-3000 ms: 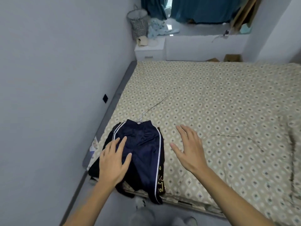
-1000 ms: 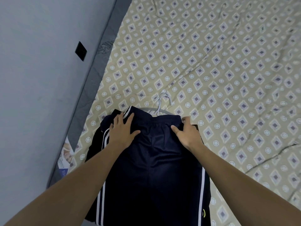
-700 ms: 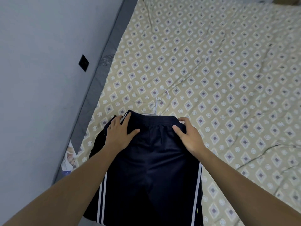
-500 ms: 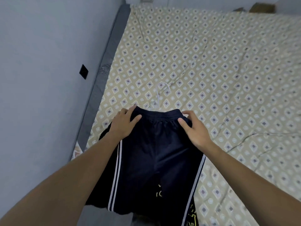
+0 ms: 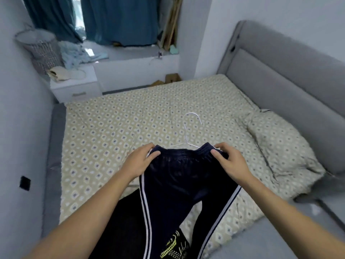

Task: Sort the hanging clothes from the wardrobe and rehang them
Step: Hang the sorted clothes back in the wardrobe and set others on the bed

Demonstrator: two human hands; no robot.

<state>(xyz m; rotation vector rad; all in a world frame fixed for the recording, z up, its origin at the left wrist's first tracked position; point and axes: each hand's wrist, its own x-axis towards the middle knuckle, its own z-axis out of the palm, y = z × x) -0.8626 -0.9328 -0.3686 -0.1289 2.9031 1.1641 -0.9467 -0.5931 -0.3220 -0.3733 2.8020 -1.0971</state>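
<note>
I held the navy shorts (image 5: pixel 179 176) up over the bed (image 5: pixel 115 131), left hand (image 5: pixel 141 161) and right hand (image 5: pixel 228 161) each pinching a waistband corner. The white hanger (image 5: pixel 188 131) inside could have slipped out and dropped if I tilted it.

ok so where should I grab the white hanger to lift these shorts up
Take the hanger by the neck just under its hook, coming from above on the far side of the waistband. That is the only part showing: its shoulders are inside the shorts, whose waistband corners the left hand and right hand grip.
</note>
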